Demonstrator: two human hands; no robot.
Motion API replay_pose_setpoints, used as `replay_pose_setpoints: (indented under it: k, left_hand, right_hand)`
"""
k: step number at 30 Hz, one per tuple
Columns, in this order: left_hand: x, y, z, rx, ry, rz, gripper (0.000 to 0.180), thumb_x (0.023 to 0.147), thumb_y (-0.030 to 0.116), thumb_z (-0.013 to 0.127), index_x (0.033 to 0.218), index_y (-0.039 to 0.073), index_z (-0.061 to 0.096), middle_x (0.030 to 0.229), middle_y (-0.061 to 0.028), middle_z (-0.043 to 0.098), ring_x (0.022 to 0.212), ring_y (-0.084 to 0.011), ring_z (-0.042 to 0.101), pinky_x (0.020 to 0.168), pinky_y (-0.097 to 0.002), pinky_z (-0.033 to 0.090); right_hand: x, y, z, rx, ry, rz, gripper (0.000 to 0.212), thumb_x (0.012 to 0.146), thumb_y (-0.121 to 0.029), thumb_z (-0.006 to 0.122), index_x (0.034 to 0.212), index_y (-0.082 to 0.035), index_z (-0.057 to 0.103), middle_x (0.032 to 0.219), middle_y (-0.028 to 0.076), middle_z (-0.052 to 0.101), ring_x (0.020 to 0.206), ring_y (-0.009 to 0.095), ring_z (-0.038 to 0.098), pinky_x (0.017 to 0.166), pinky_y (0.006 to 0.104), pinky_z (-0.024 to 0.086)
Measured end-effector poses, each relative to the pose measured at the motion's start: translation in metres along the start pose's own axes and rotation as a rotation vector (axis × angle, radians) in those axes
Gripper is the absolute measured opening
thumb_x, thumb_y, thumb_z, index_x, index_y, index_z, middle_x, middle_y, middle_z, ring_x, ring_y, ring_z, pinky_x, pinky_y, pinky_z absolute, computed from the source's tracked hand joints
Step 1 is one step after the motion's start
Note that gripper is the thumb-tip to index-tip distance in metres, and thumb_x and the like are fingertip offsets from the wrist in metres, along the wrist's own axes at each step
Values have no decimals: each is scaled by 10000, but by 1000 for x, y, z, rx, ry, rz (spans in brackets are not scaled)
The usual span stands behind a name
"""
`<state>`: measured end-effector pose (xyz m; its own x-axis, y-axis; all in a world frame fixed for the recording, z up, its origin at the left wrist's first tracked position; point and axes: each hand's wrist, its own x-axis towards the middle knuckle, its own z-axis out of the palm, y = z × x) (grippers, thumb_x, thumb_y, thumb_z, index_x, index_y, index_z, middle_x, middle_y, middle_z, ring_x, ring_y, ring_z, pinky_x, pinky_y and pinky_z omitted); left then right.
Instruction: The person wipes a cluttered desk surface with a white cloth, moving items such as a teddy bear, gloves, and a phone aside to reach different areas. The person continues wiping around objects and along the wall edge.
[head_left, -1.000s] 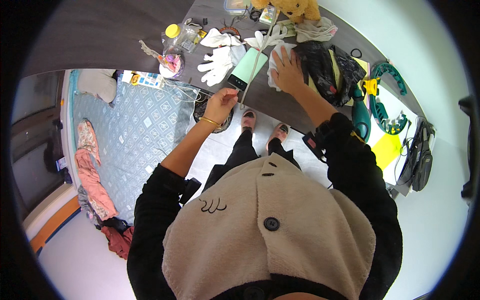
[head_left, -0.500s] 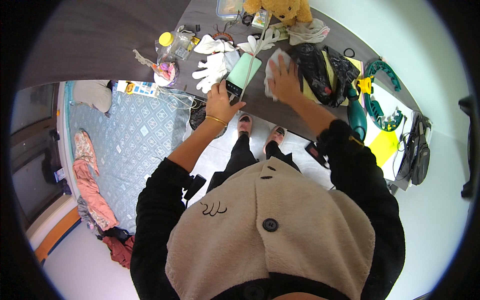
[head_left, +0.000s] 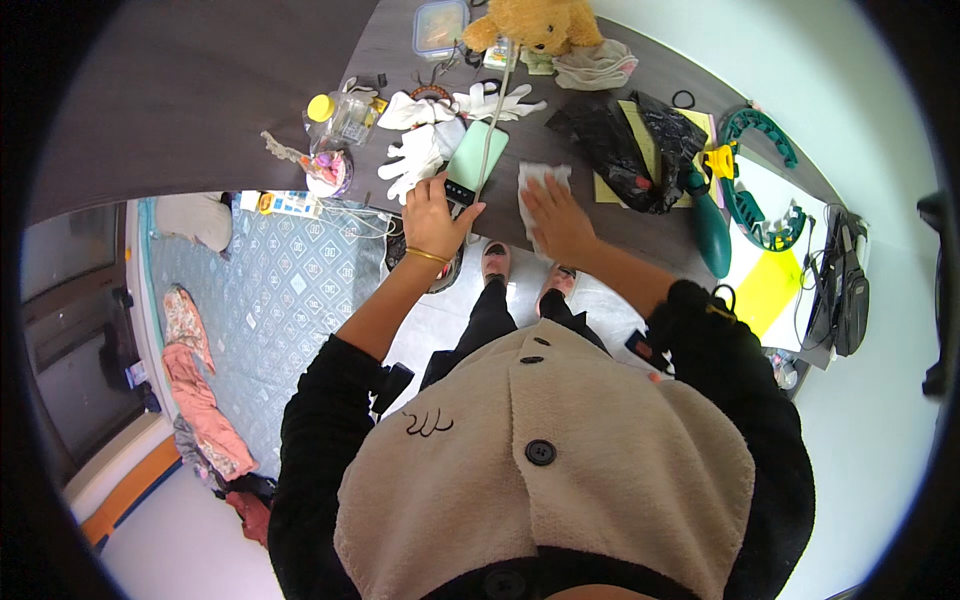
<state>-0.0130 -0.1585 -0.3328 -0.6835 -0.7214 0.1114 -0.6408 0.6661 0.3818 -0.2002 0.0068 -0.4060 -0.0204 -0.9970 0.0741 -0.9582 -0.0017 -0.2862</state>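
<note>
My right hand (head_left: 556,218) lies flat on a white cloth (head_left: 543,178) near the front edge of the dark desk (head_left: 655,235), its fingers stretched over the fabric. At the same edge, further left, rests my left hand (head_left: 430,222), fingers apart and thumb out to the side. Its fingertips are beside a small black device (head_left: 459,193) with a lit display; whether they touch it I cannot tell. Just behind that device lies a mint-green phone-shaped slab (head_left: 478,152), crossed by a pale cable. White gloves (head_left: 412,162) are spread to its left.
A black plastic bag (head_left: 655,150) lies right of the cloth, near a green bottle with a yellow top (head_left: 712,235) and a green curved rack (head_left: 745,205). A clear jar (head_left: 350,118), lidded container (head_left: 440,28) and teddy bear (head_left: 535,25) stand further back. A patterned bed (head_left: 290,270) is left.
My right hand has drawn the white cloth toward the desk's front edge and away from the black bag. My left hand stays beside the black device. The whole view has shifted slightly.
</note>
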Motion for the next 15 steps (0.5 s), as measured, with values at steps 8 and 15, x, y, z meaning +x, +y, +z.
replay_pose_setpoints:
  k: [8,15]
  left_hand:
    - [7,15,1,-22,-13,117,564,768,406,702,1146,14,559,1079,-187,579,986,-366,536,847,-439,437]
    - [14,28,8,-44,-49,211,425,767,338,700,1074,59,609,1053,-116,599,987,-320,545,842,-432,433]
  right_hand:
    - [57,37,-8,35,197,167,592,827,-217,560,1363,-37,385,1452,185,301,1343,393,272,1091,463,259]
    - [-25,24,-5,113,-29,-63,582,847,-177,538,1380,-23,360,1474,155,288,1376,366,232,1125,441,213]
